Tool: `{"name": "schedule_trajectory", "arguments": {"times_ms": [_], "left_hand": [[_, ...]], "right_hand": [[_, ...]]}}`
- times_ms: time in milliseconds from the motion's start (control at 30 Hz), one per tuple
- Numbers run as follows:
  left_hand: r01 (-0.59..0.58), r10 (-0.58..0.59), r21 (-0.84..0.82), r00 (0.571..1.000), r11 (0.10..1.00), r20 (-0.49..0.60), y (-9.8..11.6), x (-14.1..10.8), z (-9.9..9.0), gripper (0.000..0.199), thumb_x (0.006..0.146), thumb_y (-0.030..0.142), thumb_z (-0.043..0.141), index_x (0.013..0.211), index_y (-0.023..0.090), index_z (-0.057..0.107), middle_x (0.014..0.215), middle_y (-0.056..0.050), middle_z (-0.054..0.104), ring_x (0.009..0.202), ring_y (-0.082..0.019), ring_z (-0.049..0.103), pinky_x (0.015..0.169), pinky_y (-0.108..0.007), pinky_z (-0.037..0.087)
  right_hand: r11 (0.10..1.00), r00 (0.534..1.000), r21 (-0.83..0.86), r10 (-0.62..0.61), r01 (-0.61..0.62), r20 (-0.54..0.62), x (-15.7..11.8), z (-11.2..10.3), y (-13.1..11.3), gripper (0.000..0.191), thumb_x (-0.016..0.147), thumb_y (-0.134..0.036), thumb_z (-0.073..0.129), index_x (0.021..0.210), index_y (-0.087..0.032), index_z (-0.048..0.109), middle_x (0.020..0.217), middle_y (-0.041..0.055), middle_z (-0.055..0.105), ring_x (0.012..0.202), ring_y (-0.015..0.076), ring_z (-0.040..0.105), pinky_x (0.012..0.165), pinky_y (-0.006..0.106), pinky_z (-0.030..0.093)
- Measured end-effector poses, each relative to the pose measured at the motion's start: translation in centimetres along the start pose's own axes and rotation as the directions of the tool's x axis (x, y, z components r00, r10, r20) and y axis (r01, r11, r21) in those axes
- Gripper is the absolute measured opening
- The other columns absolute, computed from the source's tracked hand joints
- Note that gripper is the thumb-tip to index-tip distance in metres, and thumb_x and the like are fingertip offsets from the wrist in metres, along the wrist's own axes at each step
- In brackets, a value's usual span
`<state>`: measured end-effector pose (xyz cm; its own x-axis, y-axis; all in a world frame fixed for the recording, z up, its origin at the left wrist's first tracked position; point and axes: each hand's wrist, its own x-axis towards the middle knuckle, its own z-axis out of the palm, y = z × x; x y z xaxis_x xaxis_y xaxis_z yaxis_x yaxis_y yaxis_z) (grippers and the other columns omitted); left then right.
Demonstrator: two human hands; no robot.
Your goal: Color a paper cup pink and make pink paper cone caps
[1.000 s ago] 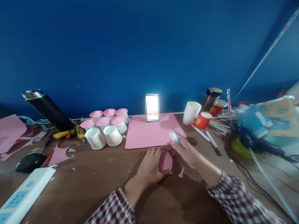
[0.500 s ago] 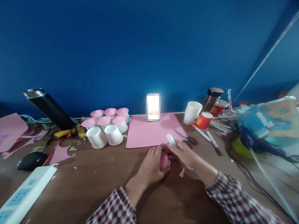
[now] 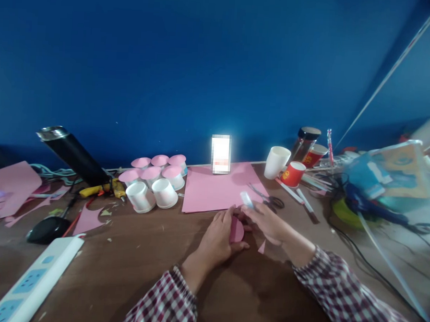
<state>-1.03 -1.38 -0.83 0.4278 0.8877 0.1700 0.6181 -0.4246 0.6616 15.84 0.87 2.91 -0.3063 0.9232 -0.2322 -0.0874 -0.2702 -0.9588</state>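
Note:
My left hand [image 3: 216, 235] is closed around a pink paper disc [image 3: 237, 229] just above the brown table, its thumb at the near edge. In my right hand [image 3: 267, 222] is a short white tube [image 3: 246, 199], which looks like a glue stick, its pale end pointing up and away. The right fingertips are over the disc's far right edge, partly hidden. Beyond both hands lies a stack of pink paper [image 3: 213, 192]. Scissors [image 3: 270, 199] rest across its right corner, and a small pink scrap [image 3: 262, 246] lies below my right hand.
Several white paper cups [image 3: 141, 198], most topped with pink discs, stand at left. A black flask [image 3: 73, 158], a yellow glue gun [image 3: 118, 188] and a power strip [image 3: 32, 281] are farther left. At right are a white cup [image 3: 277, 163], a red cup [image 3: 293, 174] and cables.
The left thumb has shifted slightly outward, so more of the pink disc shows. My right hand with the white tube has barely moved.

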Motion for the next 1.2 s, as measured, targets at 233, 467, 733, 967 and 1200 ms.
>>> {"name": "schedule_trajectory", "arguments": {"times_ms": [233,467,733,967,1200], "left_hand": [[0.033,-0.034,-0.020,0.999,0.999,-0.010,-0.2,0.1,0.1,0.104,0.063,0.043,0.081,0.146,0.012,0.026,0.144,-0.022,0.043,0.132,-0.036,0.040,0.110,-0.052,0.033],[0.045,-0.049,-0.052,0.996,0.998,-0.079,-0.6,0.0,0.6,0.110,0.063,0.039,0.082,0.148,0.013,0.018,0.144,-0.021,0.041,0.133,-0.036,0.039,0.110,-0.053,0.034],[-0.013,0.003,-0.059,0.987,0.998,-0.159,-0.8,0.1,1.0,0.113,0.061,0.044,0.082,0.148,0.018,0.015,0.143,-0.021,0.038,0.136,-0.035,0.036,0.110,-0.054,0.035],[-0.038,0.002,-0.092,0.933,0.995,-0.359,-0.3,0.2,-0.3,0.084,0.076,0.050,0.069,0.142,0.016,0.028,0.140,-0.020,0.041,0.133,-0.033,0.040,0.109,-0.052,0.036],[0.192,-0.355,-0.365,0.815,0.911,-0.458,-1.3,0.8,-2.1,0.039,0.091,0.036,0.049,0.122,0.013,0.047,0.122,-0.018,0.056,0.106,-0.024,0.059,0.093,-0.041,0.048]], "right_hand": [[0.995,0.987,-0.030,-0.096,0.093,-0.131,0.7,0.5,1.8,0.031,0.076,-0.045,0.071,0.089,-0.017,0.062,0.088,0.0049,0.067,0.084,0.0206,0.064,0.076,0.035,0.055],[0.888,0.973,-0.429,-0.216,0.162,-0.078,0.8,0.7,2.2,0.021,0.083,-0.034,0.060,0.085,-0.014,0.063,0.075,0.0023,0.064,0.072,0.0173,0.057,0.066,0.029,0.047],[0.845,0.973,-0.492,-0.231,0.209,0.017,1.1,1.0,2.7,0.016,0.076,-0.022,0.061,0.090,-0.014,0.062,0.080,0.0019,0.064,0.073,0.0168,0.055,0.070,0.029,0.044],[0.877,0.939,-0.423,-0.312,0.228,-0.141,2.0,-1.0,0.6,0.024,0.069,-0.036,0.070,0.074,-0.018,0.055,0.066,-0.0020,0.053,0.063,0.0150,0.047,0.060,0.027,0.038],[0.948,0.964,-0.264,-0.221,0.176,-0.151,1.5,-2.2,0.0,0.027,0.067,-0.035,0.074,0.077,-0.018,0.056,0.071,-0.0012,0.055,0.066,0.0146,0.047,0.063,0.029,0.039]]}}
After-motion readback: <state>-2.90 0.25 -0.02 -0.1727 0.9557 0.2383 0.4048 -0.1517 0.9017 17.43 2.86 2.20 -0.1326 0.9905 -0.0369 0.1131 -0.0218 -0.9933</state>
